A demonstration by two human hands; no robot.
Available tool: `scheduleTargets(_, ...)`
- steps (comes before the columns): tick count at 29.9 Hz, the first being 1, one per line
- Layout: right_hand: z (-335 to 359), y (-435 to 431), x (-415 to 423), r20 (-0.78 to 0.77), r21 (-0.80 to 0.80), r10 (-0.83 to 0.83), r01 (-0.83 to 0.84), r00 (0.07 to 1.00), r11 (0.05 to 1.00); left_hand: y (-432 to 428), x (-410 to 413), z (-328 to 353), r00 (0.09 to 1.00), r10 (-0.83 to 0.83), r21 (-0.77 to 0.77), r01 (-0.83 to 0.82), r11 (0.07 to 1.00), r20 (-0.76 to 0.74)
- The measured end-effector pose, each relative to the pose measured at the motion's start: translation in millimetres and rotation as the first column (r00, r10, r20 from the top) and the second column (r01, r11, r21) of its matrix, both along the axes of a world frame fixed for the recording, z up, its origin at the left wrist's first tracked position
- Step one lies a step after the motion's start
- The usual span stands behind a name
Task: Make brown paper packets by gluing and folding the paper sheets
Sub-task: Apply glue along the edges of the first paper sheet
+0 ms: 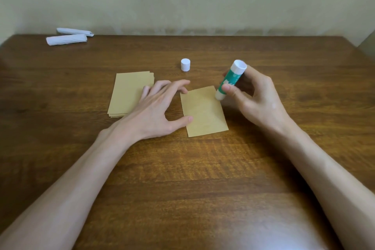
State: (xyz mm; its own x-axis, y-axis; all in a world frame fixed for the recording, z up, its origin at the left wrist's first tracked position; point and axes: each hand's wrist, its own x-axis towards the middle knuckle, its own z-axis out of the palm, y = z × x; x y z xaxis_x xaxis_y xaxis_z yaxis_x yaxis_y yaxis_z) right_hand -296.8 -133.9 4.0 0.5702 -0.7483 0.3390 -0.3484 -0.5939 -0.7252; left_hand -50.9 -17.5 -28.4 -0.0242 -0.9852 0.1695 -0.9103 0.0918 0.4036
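**Glue stick meets brown paper: pin that sheet down**

Head view: the right grip (255,97) is wrapped round the glue stick (230,79), thumb on the barrel. The glue end points down at the far right edge of the single brown sheet (204,111), just inboard of that grip. The left grip (154,111) is spread flat and holds nothing, with its thumb and a fingertip pressing the sheet's left edge onto the table (182,168). The stack of sheets (129,93) lies partly under its outer fingers, and the cap (185,64) stands beyond both grips.

My take: the sheet's thin, light and floppy, and it'll probably skate on the wood. Press flat near an edge, don't pinch. The stick's label is green with white print, too blurry to read.
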Motion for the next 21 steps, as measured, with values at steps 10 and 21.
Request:
scheduleTargets(10,-12.7,12.1,23.1,0.063,-0.016,0.131,-0.131,0.989,0.991,-1.0,-0.4,1.6,0.999,0.015,-0.028,-0.014,1.0,0.033)
scheduleTargets(21,-10.8,10.9,30.4,-0.094,-0.109,0.051,-0.062,0.994,0.992,-1.8,-0.4,1.7,0.999,0.015,-0.01,-0.014,1.0,0.051)
